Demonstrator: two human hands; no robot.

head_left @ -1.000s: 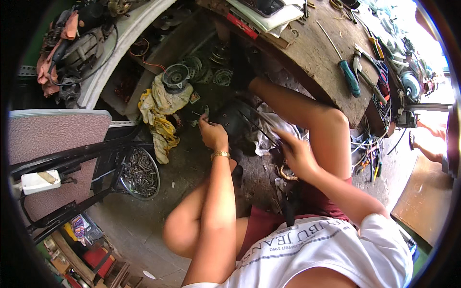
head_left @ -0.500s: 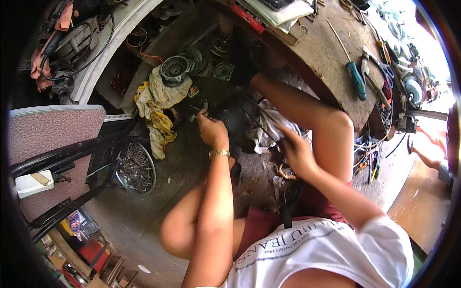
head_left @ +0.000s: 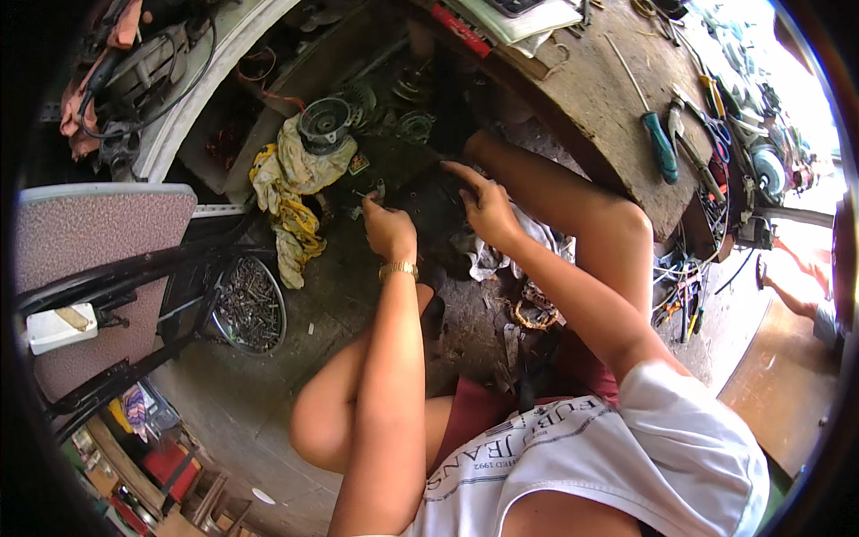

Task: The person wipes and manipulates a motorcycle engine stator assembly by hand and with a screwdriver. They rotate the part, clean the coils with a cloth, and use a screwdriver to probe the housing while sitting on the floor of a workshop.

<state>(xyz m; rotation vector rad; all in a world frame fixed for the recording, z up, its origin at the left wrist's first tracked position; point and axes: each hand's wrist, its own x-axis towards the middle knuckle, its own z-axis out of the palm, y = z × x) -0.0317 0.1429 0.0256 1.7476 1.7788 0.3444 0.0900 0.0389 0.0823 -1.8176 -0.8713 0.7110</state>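
Note:
My left hand (head_left: 389, 234) is pinched on a small metal part (head_left: 378, 191) whose kind I cannot make out. My right hand (head_left: 489, 213) is level with it, to its right, with the index finger stretched forward and the other fingers curled. Anything inside those curled fingers is hidden. Between and below the hands lies a dark, shadowed area whose shapes are hard to separate. Ahead and to the left, a round metal motor housing (head_left: 324, 123) rests on a stained cloth (head_left: 309, 170). A crumpled grey rag (head_left: 486, 258) lies beneath my right wrist.
A bowl (head_left: 283, 315) of small metal pieces stands at left, beside a chair (head_left: 98, 228) with a patterned panel. On the wooden bench (head_left: 591, 98) lie a green-handled screwdriver (head_left: 660, 148) and blue-handled scissors (head_left: 718, 134). A ring-shaped coil (head_left: 535, 315) lies near my lap.
My right hand has moved forward and left, closer to my left hand. The dark, thin, blurred thing beside it earlier no longer shows clearly. My left hand has barely shifted.

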